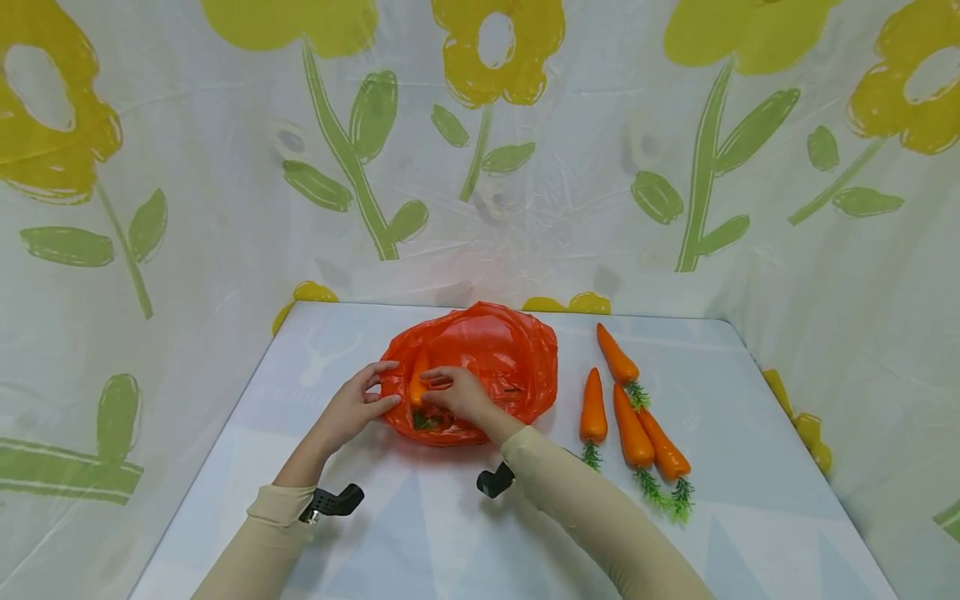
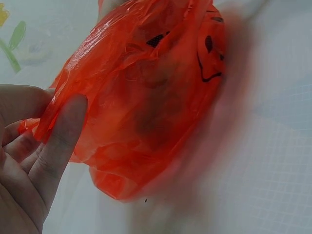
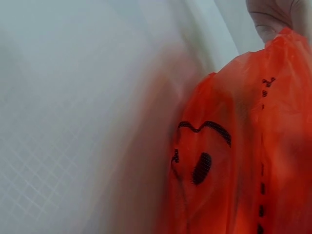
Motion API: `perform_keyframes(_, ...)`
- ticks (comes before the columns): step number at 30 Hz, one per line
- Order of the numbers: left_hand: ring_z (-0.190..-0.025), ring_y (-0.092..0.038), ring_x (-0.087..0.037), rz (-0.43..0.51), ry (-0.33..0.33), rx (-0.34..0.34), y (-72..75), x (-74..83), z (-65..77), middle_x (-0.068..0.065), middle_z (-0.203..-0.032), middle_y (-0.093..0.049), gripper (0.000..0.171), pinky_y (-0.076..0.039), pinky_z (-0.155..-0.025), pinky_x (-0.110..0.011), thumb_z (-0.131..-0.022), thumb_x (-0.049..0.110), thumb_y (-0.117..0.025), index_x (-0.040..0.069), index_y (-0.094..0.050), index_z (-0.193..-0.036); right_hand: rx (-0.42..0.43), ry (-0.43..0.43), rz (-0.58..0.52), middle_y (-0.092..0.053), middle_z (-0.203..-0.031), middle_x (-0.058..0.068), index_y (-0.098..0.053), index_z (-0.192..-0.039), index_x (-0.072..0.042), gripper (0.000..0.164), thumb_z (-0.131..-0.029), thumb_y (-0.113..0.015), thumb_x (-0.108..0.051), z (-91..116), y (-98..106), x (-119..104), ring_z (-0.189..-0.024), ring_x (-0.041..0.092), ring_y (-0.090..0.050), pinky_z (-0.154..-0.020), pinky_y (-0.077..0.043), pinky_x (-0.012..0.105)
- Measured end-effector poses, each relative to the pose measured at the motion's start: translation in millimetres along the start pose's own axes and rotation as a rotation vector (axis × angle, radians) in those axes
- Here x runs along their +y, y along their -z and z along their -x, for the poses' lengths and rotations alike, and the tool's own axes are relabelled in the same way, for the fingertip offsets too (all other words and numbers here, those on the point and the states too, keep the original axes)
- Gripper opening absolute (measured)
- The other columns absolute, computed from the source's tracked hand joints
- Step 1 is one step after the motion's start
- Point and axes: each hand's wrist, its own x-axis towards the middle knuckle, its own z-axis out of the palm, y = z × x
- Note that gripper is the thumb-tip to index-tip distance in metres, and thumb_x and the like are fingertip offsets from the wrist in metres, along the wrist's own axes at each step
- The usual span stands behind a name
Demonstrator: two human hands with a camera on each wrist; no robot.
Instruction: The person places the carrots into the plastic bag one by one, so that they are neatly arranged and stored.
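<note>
While your left hand (image 1: 352, 412) pinches the left rim of the red plastic bag (image 1: 542, 367), your right hand (image 1: 463, 396) reaches over its mouth, fingers bent inside the rim. Left grip: nearly closed, thin plastic caught between the digits; the left wrist view shows this up close. Right grip: fingers curl partway beside the carrot in the bag (image 1: 418, 385), but you can't tell from these views whether they have hold of it. That carrot lies at the left side inside the bag, tip pointing away from you, with dark green fronds (image 1: 426, 420) at its near end. Anything deeper in the bag is too hidden to tell.

The bag sits on the pale surface (image 1: 367, 542) in front of you, black print on its outside in both wrist views. To the right of the bag, four loose carrots (image 1: 633, 429) lie grouped, tips away from you, green tops toward you; the farthest one's top touches the pair below it, and the leftmost lies just apart. Your sleeves (image 1: 592, 508) are beige, each wrist wears a black device (image 1: 339, 500), and a flower-print curtain (image 1: 570, 217) hangs behind the surface.
</note>
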Motion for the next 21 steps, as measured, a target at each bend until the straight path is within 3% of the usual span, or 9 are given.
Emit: perform_keyframes(21, -0.102, -0.070, -0.031, 0.020, -0.039, -0.019, 1.0, -2.7, -1.1, -0.030, -0.146, -0.045, 0.058, -0.061, -0.081, -0.033, -0.099, 0.014, -0.067, 0.005, -0.041, -0.150, -0.009, 0.070, 0.033, -0.069, -0.123, 0.003, -0.070, -0.131, -0.024, 0.034, -0.096, -0.072, -0.025, 10.3, 16.6, 6.1, -0.110, 0.022, -0.063, -0.095, -0.056, 0.040)
